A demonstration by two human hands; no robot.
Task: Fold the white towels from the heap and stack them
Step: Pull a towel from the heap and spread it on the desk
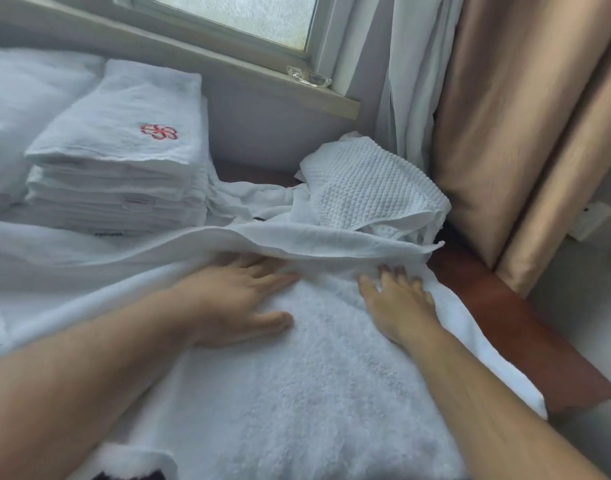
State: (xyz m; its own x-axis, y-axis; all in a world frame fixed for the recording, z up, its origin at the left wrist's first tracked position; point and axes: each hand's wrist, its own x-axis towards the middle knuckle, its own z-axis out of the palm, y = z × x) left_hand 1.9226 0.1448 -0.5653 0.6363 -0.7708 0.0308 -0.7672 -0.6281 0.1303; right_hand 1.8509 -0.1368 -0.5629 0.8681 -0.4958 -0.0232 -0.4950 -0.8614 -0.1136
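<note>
A large white terry towel (317,386) lies spread in front of me, with a folded-over edge running across its far side. My left hand (234,303) lies flat on it with fingers straight, fingertips tucked under that raised fold. My right hand (397,299) also presses flat on the towel near its right edge, fingers straight. A stack of folded white towels (124,161), the top one with a red embroidered logo, stands at the far left. A crumpled waffle-textured white towel (369,188) lies behind the spread towel.
A reddish-brown wooden ledge (511,323) runs along the right of the towel. Beige and white curtains (504,116) hang at the right. A window sill (227,74) with a glass dish (307,77) is behind. White bedding (23,109) lies at far left.
</note>
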